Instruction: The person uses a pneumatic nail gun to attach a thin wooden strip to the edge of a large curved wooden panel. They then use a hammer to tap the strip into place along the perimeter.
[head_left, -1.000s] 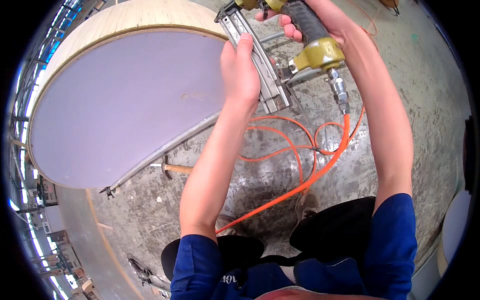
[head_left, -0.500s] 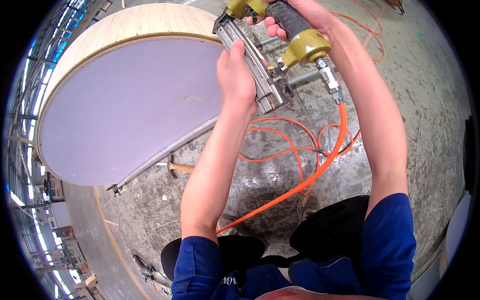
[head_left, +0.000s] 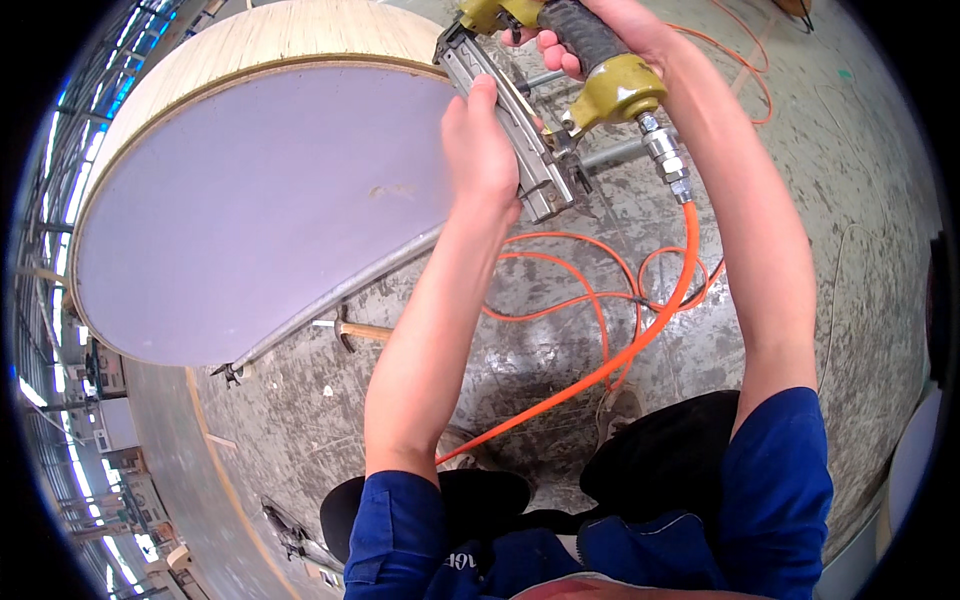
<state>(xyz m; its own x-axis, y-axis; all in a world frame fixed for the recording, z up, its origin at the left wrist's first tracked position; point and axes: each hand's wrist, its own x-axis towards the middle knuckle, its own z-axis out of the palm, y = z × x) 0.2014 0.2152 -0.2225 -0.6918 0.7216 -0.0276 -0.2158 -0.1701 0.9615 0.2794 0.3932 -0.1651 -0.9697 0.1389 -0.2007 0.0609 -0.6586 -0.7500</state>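
Note:
A pneumatic nail gun (head_left: pixel 622 88) with an olive-green body and black grip is held up at the top of the view. My right hand (head_left: pixel 630 30) is wrapped round its grip, the fingers curled under. My left hand (head_left: pixel 482 150) closes on the long silver magazine, thumb lying along its side. From the gun's metal coupling an orange air hose (head_left: pixel 640 340) runs down toward my legs. Left of my hands stands a big curved piece with a pale grey-violet face (head_left: pixel 270 220) and a bent plywood side (head_left: pixel 280 35). The gun's nose is out of view.
A claw hammer (head_left: pixel 350 330) lies on the stained concrete floor below the curved piece. Metal bar clamps (head_left: pixel 228 372) run along that piece's edge. Loops of orange hose (head_left: pixel 590 290) spread over the floor. Another dark tool (head_left: pixel 290 530) rests at the lower left.
The nail gun and both hands have shifted very slightly to the right. My grip on the gun looks the same.

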